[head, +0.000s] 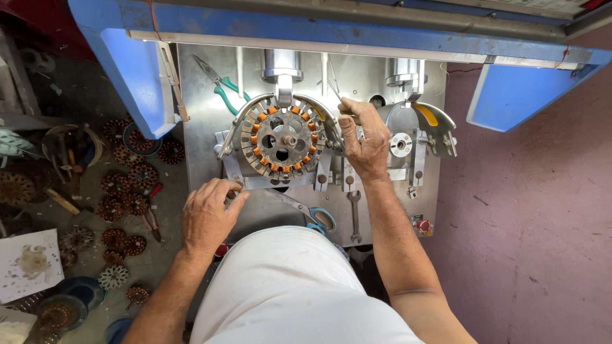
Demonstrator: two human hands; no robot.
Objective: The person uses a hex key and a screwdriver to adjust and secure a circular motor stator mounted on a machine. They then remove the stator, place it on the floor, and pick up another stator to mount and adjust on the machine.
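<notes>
Now both hands flank the stator point(281, 141); fingers curled.

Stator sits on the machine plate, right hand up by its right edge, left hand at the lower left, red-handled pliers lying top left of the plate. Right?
Not quite. In the head view the pliers have green handles, not red. The rest holds: stator on the plate, right hand by its right edge, left hand at the lower left.

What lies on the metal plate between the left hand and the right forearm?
In the head view, scissors with blue handles lie on the plate between the left hand and the right forearm; a small wrench lies beside them.
</notes>
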